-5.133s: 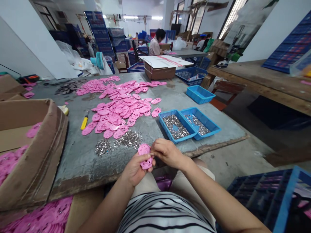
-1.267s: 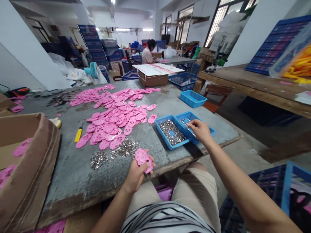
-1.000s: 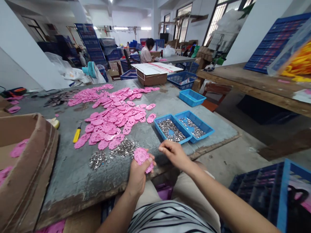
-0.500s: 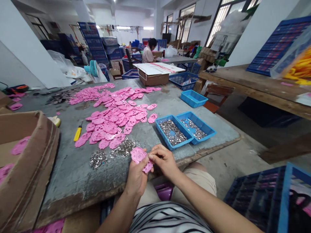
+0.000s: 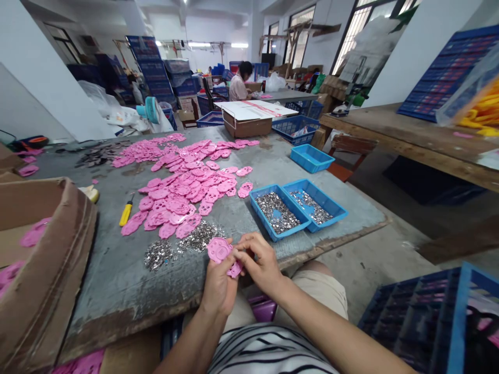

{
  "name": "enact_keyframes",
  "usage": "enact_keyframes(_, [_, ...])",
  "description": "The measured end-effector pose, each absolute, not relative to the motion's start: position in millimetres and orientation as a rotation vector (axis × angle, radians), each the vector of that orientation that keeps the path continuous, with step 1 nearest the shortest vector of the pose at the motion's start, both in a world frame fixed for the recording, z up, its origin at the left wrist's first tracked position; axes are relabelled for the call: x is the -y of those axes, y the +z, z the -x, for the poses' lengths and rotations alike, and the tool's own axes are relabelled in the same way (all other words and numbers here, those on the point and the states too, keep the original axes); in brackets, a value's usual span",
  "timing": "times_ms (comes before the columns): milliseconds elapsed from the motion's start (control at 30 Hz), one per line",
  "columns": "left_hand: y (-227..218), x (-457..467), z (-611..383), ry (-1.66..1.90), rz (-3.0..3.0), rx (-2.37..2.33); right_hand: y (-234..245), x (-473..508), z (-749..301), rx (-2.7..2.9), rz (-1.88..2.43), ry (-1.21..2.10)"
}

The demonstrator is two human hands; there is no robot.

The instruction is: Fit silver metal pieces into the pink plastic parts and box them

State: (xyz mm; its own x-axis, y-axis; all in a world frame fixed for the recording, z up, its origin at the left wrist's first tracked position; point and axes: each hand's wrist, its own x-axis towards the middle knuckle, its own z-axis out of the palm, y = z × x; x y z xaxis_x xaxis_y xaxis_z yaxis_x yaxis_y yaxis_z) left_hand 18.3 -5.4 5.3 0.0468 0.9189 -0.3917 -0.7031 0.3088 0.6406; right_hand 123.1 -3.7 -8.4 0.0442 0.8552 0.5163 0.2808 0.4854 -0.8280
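My left hand [image 5: 218,285] grips a flat pink plastic piece [image 5: 219,249] at the near edge of the grey table [image 5: 117,280]. My right hand [image 5: 260,262] meets it from the right, fingers pinched against the piece's lower part; what the fingertips hold is too small to make out. Just beyond the hands lie loose heaps of small silver metal parts [image 5: 200,236]. Two blue trays [image 5: 298,208] of the same silver parts stand to the right. A wide spread of pink pieces [image 5: 183,187] covers the table's middle.
A big cardboard box [image 5: 42,259] with pink pieces stands at the left. A yellow-handled tool [image 5: 125,213] lies by the pink spread. An empty blue tray [image 5: 312,157] and a cardboard box [image 5: 251,122] sit farther back. Blue crates [image 5: 429,322] stand at my right. A person sits at a far table.
My right hand reached into the right blue tray, then came back to the pink piece and now pinches at it. My left hand tilted the piece a little.
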Motion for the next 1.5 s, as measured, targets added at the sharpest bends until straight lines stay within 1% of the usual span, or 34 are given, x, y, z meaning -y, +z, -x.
enact_keyframes(233, [5,8,-20,1.276,-0.381,-0.884,-6,-3,-128,1.461,1.01,0.756])
enact_keyframes(433, [5,10,-20,1.325,-0.493,-0.938,2,0,-131,1.534,1.071,0.689])
enact_keyframes(667, [1,9,-18,1.344,-0.576,-1.051,0,5,-128,1.639,1.15,0.588])
enact_keyframes(933, [-1,11,-19,1.356,-0.605,-1.074,-2,9,-128,1.671,1.16,0.57])
enact_keyframes(1067, [5,9,-19,1.305,-0.632,-1.039,1,3,-134,1.693,1.166,0.682])
enact_keyframes(1300, [27,-1,-15,1.11,-0.539,-0.75,29,-11,-159,1.702,1.09,0.949])
enact_keyframes(1500, [28,3,-11,1.122,-0.619,-0.766,37,-10,-160,1.804,1.125,1.025])
